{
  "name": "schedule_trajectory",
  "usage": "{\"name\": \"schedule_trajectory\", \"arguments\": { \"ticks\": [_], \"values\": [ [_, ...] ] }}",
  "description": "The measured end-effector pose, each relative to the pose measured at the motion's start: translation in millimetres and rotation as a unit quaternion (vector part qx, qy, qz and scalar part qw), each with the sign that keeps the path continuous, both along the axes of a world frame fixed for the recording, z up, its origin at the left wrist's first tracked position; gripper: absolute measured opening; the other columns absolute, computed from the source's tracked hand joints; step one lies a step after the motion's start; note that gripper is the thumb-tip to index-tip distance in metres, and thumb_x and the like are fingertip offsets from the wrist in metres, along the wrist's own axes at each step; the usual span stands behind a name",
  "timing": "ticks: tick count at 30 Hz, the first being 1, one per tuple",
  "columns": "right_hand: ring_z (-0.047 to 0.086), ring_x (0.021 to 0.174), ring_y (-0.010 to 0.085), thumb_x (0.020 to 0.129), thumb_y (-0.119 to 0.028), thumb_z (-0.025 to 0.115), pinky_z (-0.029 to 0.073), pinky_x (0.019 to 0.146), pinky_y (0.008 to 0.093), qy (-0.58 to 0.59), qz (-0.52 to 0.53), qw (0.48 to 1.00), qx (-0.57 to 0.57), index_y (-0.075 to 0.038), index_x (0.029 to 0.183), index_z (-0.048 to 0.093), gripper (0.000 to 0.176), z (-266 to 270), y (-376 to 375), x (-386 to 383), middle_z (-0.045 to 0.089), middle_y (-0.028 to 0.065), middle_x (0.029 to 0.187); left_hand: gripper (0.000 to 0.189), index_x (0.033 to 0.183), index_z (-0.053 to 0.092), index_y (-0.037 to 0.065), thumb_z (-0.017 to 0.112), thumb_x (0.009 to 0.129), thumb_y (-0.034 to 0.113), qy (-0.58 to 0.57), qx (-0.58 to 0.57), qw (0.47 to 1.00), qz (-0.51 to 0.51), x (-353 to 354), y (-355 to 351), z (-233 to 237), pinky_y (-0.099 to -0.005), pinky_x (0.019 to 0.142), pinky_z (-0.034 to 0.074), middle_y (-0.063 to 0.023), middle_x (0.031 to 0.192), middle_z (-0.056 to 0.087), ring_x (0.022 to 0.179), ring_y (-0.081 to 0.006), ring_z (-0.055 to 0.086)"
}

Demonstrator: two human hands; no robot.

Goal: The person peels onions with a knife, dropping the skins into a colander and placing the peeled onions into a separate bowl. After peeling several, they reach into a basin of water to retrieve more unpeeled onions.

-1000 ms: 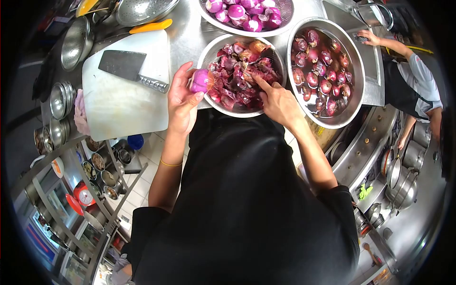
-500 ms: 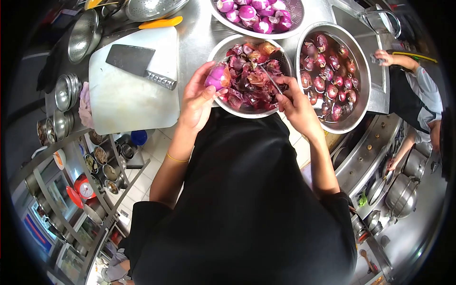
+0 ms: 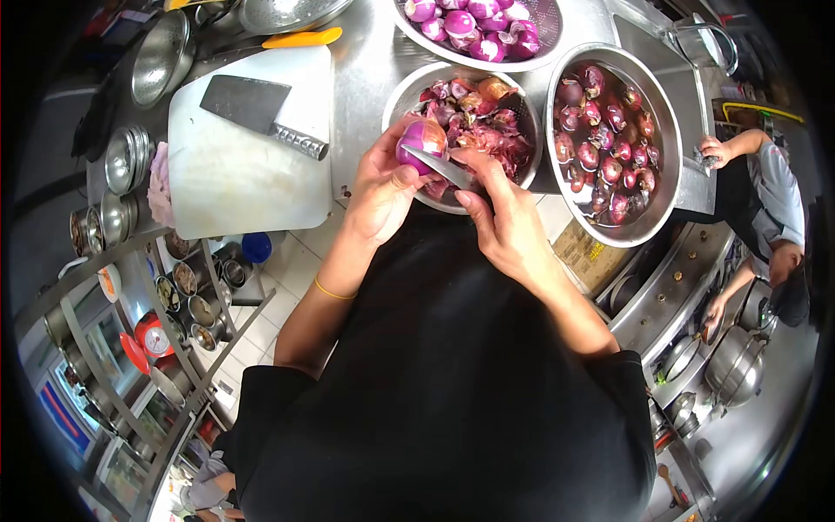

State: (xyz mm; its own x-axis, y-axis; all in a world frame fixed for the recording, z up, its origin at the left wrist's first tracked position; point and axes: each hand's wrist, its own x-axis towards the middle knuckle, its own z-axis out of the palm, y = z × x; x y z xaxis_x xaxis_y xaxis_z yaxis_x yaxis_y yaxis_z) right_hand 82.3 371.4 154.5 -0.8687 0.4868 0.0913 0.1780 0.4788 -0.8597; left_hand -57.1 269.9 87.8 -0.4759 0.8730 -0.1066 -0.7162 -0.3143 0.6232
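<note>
My left hand (image 3: 383,187) grips a partly peeled red onion (image 3: 423,136) over the near rim of a steel bowl of onion skins (image 3: 393,94). My right hand (image 3: 500,217) holds a small knife (image 3: 439,165), its blade laid against the underside of that onion. Both hands meet just in front of my black apron. To the right stands a larger steel bowl of unpeeled onions in water (image 3: 665,104). At the back, a colander of peeled onions (image 3: 544,43) is partly cut off by the frame edge.
A white cutting board (image 3: 235,174) with a cleaver (image 3: 252,109) lies to the left, a yellow-handled tool (image 3: 300,38) behind it. Steel bowls and small tins line the far left. A co-worker in grey sleeves (image 3: 770,187) stands at the right by stoves and pots.
My right hand left the skin bowl, took up the small knife and brought it to the onion. My left hand shifted the onion rightward toward it.
</note>
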Motion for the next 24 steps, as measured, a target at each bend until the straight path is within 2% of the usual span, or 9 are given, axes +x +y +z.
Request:
{"name": "schedule_trajectory", "arguments": {
  "ticks": [4,6,9,15,18,19,21,22,24],
  "values": [
    [0.064,0.082,0.0379,0.086,0.0,0.056,0.049,0.066,0.0437,-0.008,-0.002,1.0,-0.006,-0.009,0.128,0.047,0.043,1,2,1,0.063,0.0188,0.099,0.063,0.131,0.044,0.0,0.072,0.083,0.026,-0.029,0.037,0.997,-0.055,-5,-6,-3,-0.0352,0.083,0.054,-0.0109,0.119,0.058,0.1,-0.0195,0.061],
    [0.062,0.072,0.0345,0.086,0.001,0.056,0.048,0.062,0.0422,0.021,0.022,0.999,0.021,-0.014,0.132,0.049,0.049,-5,3,2,0.062,0.0159,0.088,0.06,0.128,0.046,-0.002,0.072,0.083,0.029,-0.034,0.026,0.997,-0.058,-5,-6,0,-0.0324,0.077,0.055,-0.0103,0.115,0.059,0.092,-0.0182,0.063],
    [0.059,0.065,0.0312,0.085,0.001,0.057,0.047,0.059,0.0409,-0.041,0.042,0.997,0.044,-0.019,0.133,0.052,0.053,4,4,5,0.057,0.0126,0.078,0.056,0.125,0.049,-0.002,0.071,0.084,0.029,-0.021,0.028,0.997,-0.074,-7,-6,0,-0.0314,0.076,0.055,-0.0102,0.114,0.06,0.092,-0.0181,0.063],
    [0.057,0.06,0.0287,0.079,0.005,0.057,0.046,0.056,0.0401,0.024,-0.013,0.998,0.058,-0.021,0.133,0.052,0.061,-5,1,-1,0.051,0.0104,0.07,0.055,0.125,0.049,-0.002,0.071,0.084,0.027,-0.017,0.023,0.996,-0.087,-11,-4,3,-0.0314,0.075,0.055,-0.0101,0.114,0.06,0.092,-0.0184,0.063],
    [0.055,0.058,0.0284,0.081,0.004,0.058,0.044,0.054,0.0409,0.009,-0.001,0.996,0.084,-0.021,0.132,0.054,0.057,-6,4,0,0.05,0.0102,0.069,0.055,0.125,0.049,-0.002,0.072,0.083,0.025,-0.029,0.015,0.995,-0.089,-12,-4,3,-0.032,0.075,0.055,-0.0101,0.114,0.06,0.091,-0.0185,0.063],
    [0.055,0.058,0.0284,0.081,0.004,0.058,0.044,0.054,0.0409,0.009,-0.001,0.996,0.085,-0.021,0.132,0.054,0.057,-3,5,1,0.05,0.0102,0.069,0.055,0.125,0.049,-0.002,0.072,0.083,0.025,-0.029,0.015,0.995,-0.089,-12,-4,3,-0.032,0.075,0.055,-0.0101,0.114,0.06,0.091,-0.0185,0.063],
    [0.066,0.086,0.0281,0.086,0.004,0.057,0.052,0.074,0.0325,-0.121,0.016,0.991,0.051,-0.008,0.128,0.057,0.045,7,9,2,0.066,0.0154,0.1,0.055,0.126,0.049,-0.002,0.072,0.083,0.024,-0.037,0.009,0.996,-0.084,-11,-4,4,-0.0325,0.075,0.056,-0.0099,0.114,0.06,0.092,-0.018,0.063],
    [0.066,0.086,0.0281,0.086,0.004,0.057,0.052,0.074,0.0325,-0.121,0.017,0.991,0.051,-0.008,0.128,0.057,0.045,3,10,1,0.066,0.0154,0.1,0.055,0.126,0.049,-0.002,0.072,0.083,0.024,-0.037,0.009,0.996,-0.083,-11,-5,3,-0.0325,0.075,0.056,-0.0099,0.114,0.06,0.092,-0.018,0.063],
    [0.064,0.085,0.0267,0.086,0.001,0.057,0.049,0.077,0.0352,0.09,0.001,0.996,-0.009,-0.009,0.129,0.057,0.044,-8,16,-3,0.066,0.0159,0.1,0.056,0.128,0.047,-0.002,0.072,0.082,0.019,-0.035,0.02,0.994,-0.097,-12,-6,2,-0.0343,0.08,0.055,-0.0101,0.116,0.059,0.098,-0.0186,0.062]
  ]
}}
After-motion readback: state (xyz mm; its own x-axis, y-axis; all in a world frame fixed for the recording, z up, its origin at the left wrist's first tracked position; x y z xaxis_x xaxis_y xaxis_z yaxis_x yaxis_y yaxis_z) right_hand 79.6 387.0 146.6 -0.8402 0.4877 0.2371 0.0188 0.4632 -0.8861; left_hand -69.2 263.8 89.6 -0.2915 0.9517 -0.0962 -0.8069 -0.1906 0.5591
